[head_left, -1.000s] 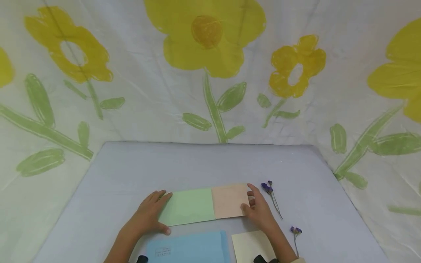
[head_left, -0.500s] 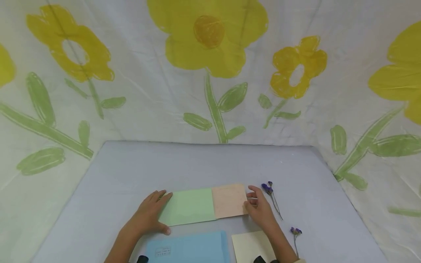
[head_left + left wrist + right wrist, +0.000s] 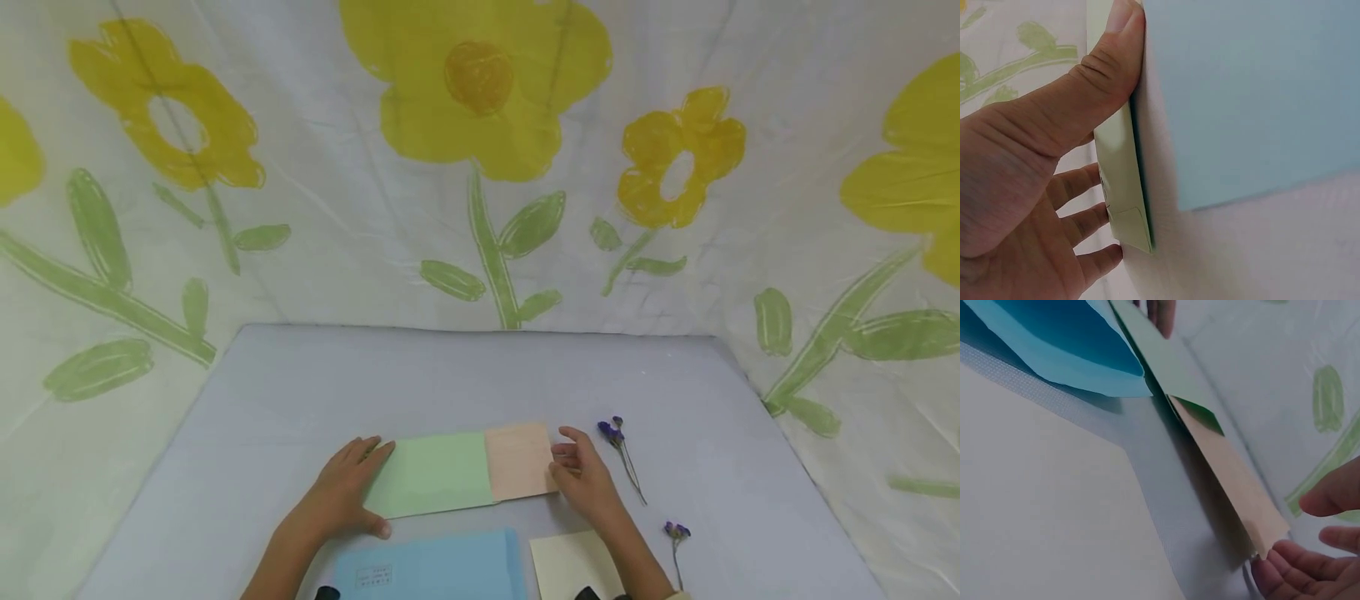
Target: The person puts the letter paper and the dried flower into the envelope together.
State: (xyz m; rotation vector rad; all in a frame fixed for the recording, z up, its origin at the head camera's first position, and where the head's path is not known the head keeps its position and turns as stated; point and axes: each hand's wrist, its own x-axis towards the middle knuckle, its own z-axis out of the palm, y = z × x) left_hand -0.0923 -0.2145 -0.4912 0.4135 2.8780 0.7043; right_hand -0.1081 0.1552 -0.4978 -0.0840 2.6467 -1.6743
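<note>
My left hand (image 3: 347, 492) holds a pale green envelope (image 3: 435, 475) by its left end, thumb at the near edge and fingers at the far edge. In the left wrist view the envelope (image 3: 1119, 150) stands between thumb and fingers. A pinkish card (image 3: 520, 461) sticks out of the envelope's right end, its left part hidden inside. At the card's outer end is my right hand (image 3: 588, 479); in the right wrist view its lower fingertips touch the end of the card (image 3: 1235, 475), while other fingers are spread apart from it.
A light blue envelope (image 3: 438, 567) with printed marks lies at the near edge, and a cream sheet (image 3: 573, 562) lies right of it. Two purple dried flower sprigs, one farther back (image 3: 622, 458) and one nearer (image 3: 677, 546), lie on the table (image 3: 480, 375) at right.
The pinkish card has slid left, deeper into the green envelope, so less of it shows. My right hand has moved left with it; my left hand stays on the envelope.
</note>
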